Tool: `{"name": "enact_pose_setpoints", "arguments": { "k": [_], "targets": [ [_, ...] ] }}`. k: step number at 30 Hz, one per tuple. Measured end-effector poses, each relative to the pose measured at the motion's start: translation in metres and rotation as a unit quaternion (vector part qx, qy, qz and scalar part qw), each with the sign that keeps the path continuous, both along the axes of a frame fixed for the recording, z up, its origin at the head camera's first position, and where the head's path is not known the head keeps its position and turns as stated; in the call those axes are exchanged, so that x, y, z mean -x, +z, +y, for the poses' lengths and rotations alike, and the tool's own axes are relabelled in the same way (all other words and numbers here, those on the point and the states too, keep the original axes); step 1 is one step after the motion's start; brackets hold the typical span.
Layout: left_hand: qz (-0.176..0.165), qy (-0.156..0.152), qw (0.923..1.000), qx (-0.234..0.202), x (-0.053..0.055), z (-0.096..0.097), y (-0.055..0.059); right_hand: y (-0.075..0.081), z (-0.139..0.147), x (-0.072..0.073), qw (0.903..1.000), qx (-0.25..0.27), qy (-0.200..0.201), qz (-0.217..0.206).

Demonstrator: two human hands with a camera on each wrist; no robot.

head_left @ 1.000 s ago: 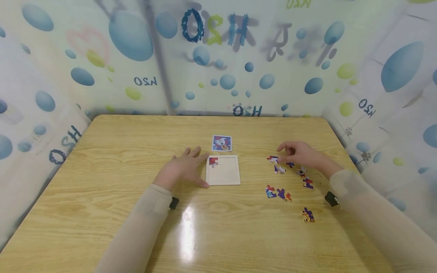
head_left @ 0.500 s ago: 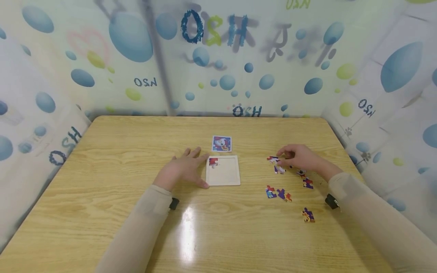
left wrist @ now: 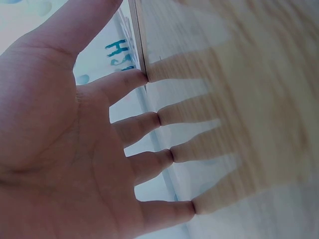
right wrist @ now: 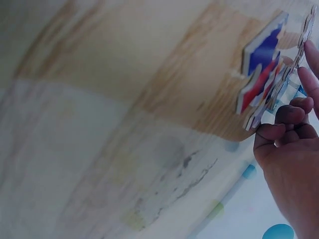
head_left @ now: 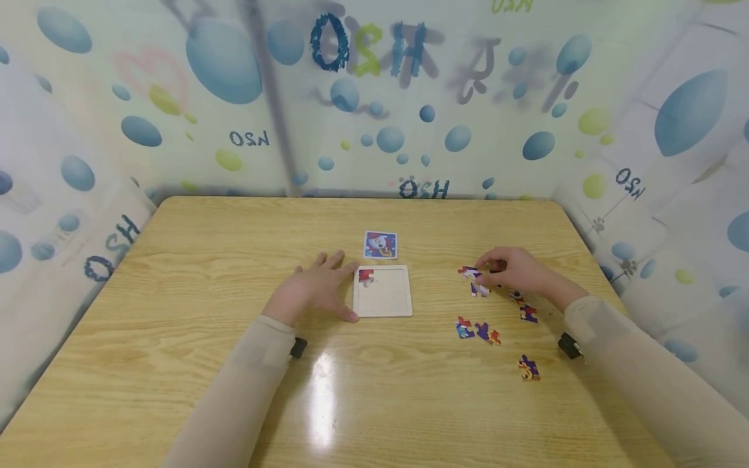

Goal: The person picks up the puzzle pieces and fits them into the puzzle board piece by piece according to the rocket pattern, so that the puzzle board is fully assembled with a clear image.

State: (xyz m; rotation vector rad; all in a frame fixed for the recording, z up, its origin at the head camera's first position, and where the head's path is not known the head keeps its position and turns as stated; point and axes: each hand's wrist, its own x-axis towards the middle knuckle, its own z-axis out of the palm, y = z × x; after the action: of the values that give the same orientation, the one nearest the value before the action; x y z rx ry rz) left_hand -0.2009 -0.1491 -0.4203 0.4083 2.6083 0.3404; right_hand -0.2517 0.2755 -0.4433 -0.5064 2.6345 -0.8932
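My left hand (head_left: 313, 288) spreads its straight fingers beside a pale square puzzle tray (head_left: 386, 297), with thumb and index finger at its left corners. In the left wrist view, its fingertips (left wrist: 164, 155) rest on the table. One red and white jigsaw piece (head_left: 365, 277) lies in the tray's upper left corner. To the right, my right hand (head_left: 523, 271) pinches a red, purple and white jigsaw piece (head_left: 469, 272) between thumb and index finger, its other fingers curled. A white and purple piece (head_left: 480, 290) lies just below, while the hand partly hides others.
A small picture card (head_left: 381, 245) of a white cartoon character lies behind the tray. Loose pieces include a red and blue one (head_left: 465, 327), a purple and orange one (head_left: 487, 333), a red and purple one (head_left: 528, 313) and a purple and yellow one (head_left: 528, 368).
My right hand has come down slightly and its thumb and index finger have closed on the far left loose piece. The left hand has stayed at the tray.
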Motion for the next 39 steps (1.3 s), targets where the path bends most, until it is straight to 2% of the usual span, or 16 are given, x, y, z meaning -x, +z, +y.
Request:
{"name": "enact_pose_setpoints", "arguments": {
  "k": [11, 39],
  "targets": [
    [-0.001, 0.003, 1.0000, -0.006, 0.0007, -0.0003, -0.0001, 0.0021, -0.0026, 0.0004, 0.9999, -0.013, -0.004, -0.001],
    [-0.004, 0.002, 0.9999, -0.011, -0.0002, -0.0016, 0.0002, -0.0020, -0.0042, 0.0044, 0.9991, -0.025, -0.002, 0.033]
  ]
}}
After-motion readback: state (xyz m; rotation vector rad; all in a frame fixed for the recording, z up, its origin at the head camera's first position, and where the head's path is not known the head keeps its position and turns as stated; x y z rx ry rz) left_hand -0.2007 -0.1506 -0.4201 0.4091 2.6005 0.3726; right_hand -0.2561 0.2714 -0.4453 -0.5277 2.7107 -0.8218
